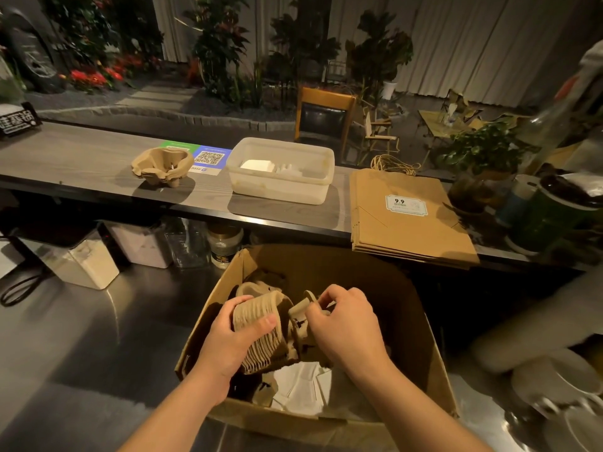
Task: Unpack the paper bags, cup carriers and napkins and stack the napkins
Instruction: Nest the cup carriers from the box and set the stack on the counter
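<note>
A wooden chair [324, 117] stands behind the counter [81, 158] near potted plants [378, 57].

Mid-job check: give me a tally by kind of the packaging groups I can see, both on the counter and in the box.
Cup carrier stacks: 2, one on the counter, one held in the left hand
Paper bag stacks: 1
Napkin piles: 2, in the plastic tub and in the cardboard box
Total: 5

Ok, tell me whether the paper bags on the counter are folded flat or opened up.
Folded flat. The paper bags lie in a neat stack on the counter, creases pressed down and handles trailing off the far edge; none stands open.
</note>
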Motion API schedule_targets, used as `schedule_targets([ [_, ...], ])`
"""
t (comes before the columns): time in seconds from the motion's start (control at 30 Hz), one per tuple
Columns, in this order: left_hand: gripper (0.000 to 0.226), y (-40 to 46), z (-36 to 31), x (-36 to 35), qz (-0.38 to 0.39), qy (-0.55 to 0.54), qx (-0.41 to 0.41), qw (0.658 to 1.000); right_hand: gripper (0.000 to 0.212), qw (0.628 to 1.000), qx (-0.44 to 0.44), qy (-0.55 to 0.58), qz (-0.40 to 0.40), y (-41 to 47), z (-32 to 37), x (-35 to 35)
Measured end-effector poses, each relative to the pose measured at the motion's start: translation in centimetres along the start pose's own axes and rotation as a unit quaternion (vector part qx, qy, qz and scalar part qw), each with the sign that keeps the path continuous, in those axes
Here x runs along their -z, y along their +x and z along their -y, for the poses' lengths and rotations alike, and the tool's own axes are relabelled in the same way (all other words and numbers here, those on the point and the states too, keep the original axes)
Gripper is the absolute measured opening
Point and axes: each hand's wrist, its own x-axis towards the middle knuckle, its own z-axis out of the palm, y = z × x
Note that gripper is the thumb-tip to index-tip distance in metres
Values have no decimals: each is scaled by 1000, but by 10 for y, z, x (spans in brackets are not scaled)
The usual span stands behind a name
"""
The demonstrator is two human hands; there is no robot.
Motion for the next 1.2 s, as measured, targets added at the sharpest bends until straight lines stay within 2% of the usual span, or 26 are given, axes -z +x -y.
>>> schedule_targets([
  [0.13, 65, -2, 3, 1, 6, 51, -21, 998, 24, 994, -42, 51, 92, 9, 8, 4],
  [0.27, 63, -2, 2, 2, 18, 43, -19, 999, 15, 961, -84, 183, 187, 12, 12, 14],
  [0.37, 70, -2, 0, 3, 15, 28, -1, 999, 35, 940, -36, 216, 261, 11, 7, 24],
  [0.43, 71, -2, -1, 2, 13, 29, 6, 999, 52, 950, 39, 135, 280, 12, 3, 27],
  [0.53, 74, -3, -2, 1, 27, 36, 16, 999, 53, 953, 118, 38, 277, 13, 0, 30],
  [0.67, 83, -3, -2, 2, 43, 33, 32, 998, 37, 953, 140, 0, 267, 13, 0, 30],
  [0.77, 84, -3, -2, 3, 48, 11, 38, 998, 37, 958, 148, -27, 243, 12, 0, 28],
  [0.97, 86, -6, -6, 3, 57, -10, 22, 998, 35, 980, 99, -86, 149, 16, -1, 22],
  [1.2, 71, -6, -6, 2, 81, 10, 6, 997, 41, 985, 33, -125, 111, 11, 6, 12],
])
